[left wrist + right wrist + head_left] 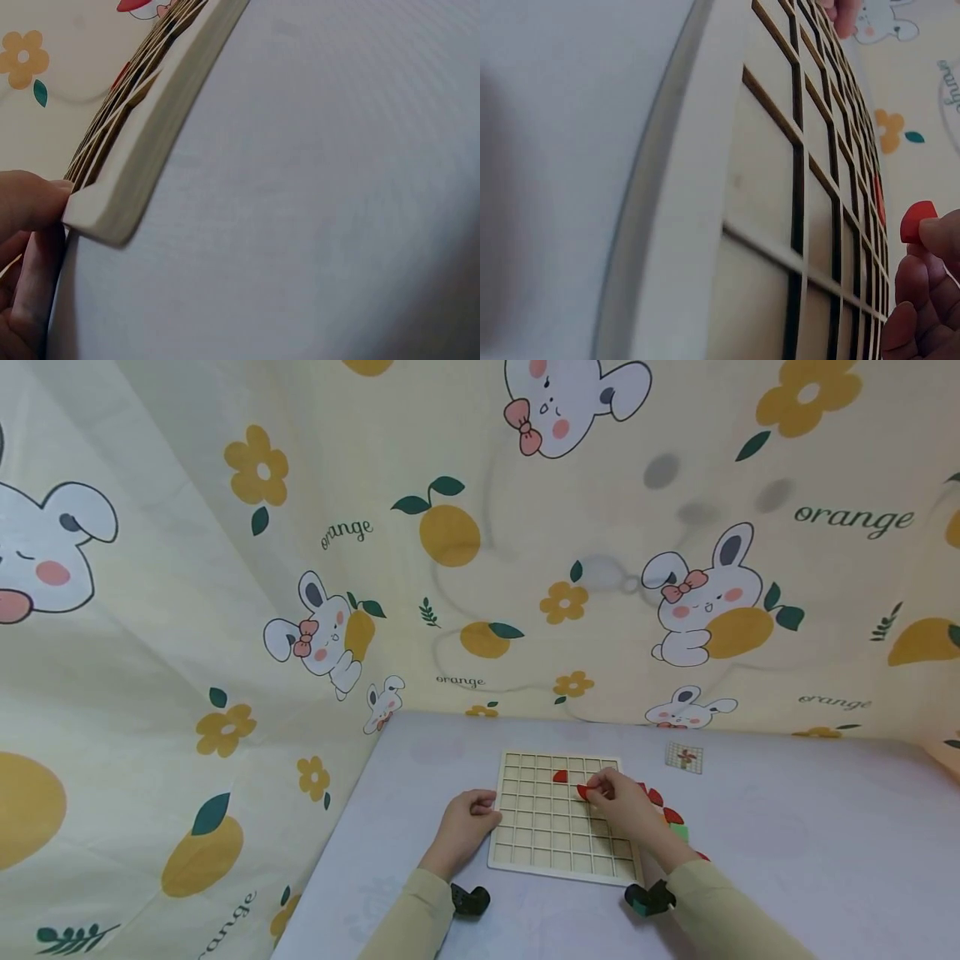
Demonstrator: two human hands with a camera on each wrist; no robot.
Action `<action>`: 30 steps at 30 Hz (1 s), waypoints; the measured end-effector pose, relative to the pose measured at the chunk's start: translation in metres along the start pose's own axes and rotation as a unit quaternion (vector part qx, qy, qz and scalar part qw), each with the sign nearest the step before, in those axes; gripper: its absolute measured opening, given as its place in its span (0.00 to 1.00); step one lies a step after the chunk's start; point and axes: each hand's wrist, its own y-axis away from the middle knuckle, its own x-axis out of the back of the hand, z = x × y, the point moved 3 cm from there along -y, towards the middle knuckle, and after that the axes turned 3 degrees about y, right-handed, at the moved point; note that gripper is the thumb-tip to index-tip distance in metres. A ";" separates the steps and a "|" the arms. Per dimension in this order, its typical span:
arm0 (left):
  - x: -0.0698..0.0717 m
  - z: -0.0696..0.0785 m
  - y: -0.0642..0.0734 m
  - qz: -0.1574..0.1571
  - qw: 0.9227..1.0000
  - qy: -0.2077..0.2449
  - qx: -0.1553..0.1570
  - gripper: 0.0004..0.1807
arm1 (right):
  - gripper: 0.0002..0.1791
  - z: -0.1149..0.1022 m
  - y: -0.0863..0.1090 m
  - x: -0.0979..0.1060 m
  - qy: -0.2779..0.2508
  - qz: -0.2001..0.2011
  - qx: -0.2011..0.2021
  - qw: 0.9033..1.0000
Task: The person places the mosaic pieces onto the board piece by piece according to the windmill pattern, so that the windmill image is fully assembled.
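A wooden grid board (535,839) with square cells lies on the table. One red quarter-round piece (560,776) sits in a cell toward its far side. My right hand (626,806) is over the board's right part and pinches another red piece (913,222) with a rounded edge between thumb and finger. On the board's left edge, my left hand (467,827) grips the frame, its thumb (37,199) on the rim near a corner and its other fingers lower down, partly hidden.
Several red pieces (672,816) and a green piece (679,832) lie right of the board, partly behind my right forearm. A small card (685,757) with a red pinwheel pattern on a grid lies at the back right. A printed curtain (480,635) rises behind the table.
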 end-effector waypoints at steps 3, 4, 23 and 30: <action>0.000 -0.001 0.000 -0.001 1.000 0.000 0.003 0.19 | 0.08 -0.003 -0.003 -0.005 0.002 -0.005 -0.006 1.000; 0.000 -0.002 0.000 -0.002 1.000 0.000 0.004 0.19 | 0.08 -0.003 -0.005 -0.007 0.004 -0.006 -0.008 1.000; 0.000 -0.002 -0.001 -0.010 1.000 0.014 0.005 0.18 | 0.07 -0.015 -0.022 -0.029 0.014 -0.020 -0.020 0.999; 0.001 -0.002 -0.002 -0.009 1.000 0.019 0.004 0.19 | 0.07 -0.017 -0.024 -0.032 0.028 -0.012 -0.018 0.999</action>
